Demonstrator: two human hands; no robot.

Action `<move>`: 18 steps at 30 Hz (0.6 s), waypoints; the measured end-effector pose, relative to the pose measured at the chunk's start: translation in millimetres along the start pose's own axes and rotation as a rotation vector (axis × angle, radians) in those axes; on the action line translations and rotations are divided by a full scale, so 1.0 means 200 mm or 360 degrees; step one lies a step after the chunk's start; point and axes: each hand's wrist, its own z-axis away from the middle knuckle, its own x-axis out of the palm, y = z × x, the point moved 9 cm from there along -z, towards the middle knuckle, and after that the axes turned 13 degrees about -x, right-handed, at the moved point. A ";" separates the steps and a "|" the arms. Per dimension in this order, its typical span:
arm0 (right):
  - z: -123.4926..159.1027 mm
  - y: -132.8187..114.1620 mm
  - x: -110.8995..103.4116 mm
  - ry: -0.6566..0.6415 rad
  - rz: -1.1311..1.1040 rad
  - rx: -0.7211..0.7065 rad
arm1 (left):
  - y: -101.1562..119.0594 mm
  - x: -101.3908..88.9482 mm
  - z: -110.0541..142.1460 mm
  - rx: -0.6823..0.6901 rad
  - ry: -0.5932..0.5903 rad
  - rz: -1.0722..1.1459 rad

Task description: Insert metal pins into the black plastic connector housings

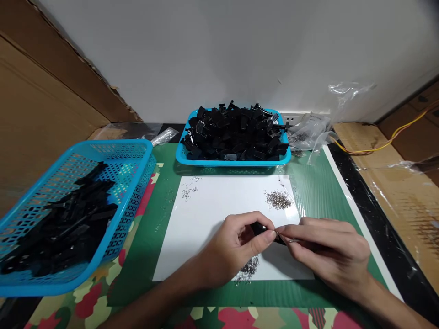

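My left hand [245, 242] is closed, pinching a small black plastic part [258, 227] between thumb and fingers. Its fingertips meet those of my right hand [325, 249] over the white sheet. Between the thumb and forefinger of my right hand shows a thin metal piece [293, 241], too small to tell its kind. Most of the black part is hidden by the fingers. Below my left hand lies a heap of small metal pieces [251, 267], partly covered by it. Another pile of tiny metal pieces [278, 199] lies beyond the hands.
A blue basket [233, 163] heaped with black plastic parts stands against the wall. To the left, a larger blue basket [137, 183] holds longer black parts. Loose metal bits [187, 192] lie on the white sheet [219, 192]. Plastic bags [310, 130] and a yellow cable [377, 148] are at right.
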 end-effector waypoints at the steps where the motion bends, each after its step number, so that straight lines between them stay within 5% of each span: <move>1: 0.00 -0.01 0.00 -0.0007 0.0032 -0.0024 | 0.00 0.00 0.00 -0.0005 -0.0015 0.0026; 10: 0.02 -0.05 0.01 -0.0199 0.0220 -0.0193 | 0.02 -0.01 0.00 0.0019 0.0024 0.0092; 18: 0.06 0.11 0.04 -0.0022 -0.0177 0.0477 | 0.02 -0.04 0.02 0.0128 0.0174 -0.0048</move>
